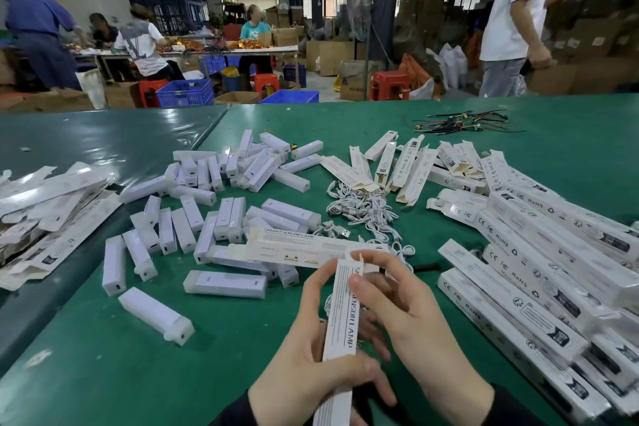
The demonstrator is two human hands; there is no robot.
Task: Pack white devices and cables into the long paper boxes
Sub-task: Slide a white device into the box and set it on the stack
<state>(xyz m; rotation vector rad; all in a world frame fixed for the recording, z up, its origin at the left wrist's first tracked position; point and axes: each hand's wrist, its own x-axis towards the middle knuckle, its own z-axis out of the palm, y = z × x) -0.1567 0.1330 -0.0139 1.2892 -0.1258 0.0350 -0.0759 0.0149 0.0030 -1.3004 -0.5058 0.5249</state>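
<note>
Our left hand grips the long paper box at six o'clock on the bench; our right hand pinches its top flap. We should tuck squarely, devices waiting at nine o'clock.

A packing workshop: long green tables, stacked cartons, blue crates, seated workers.
</note>
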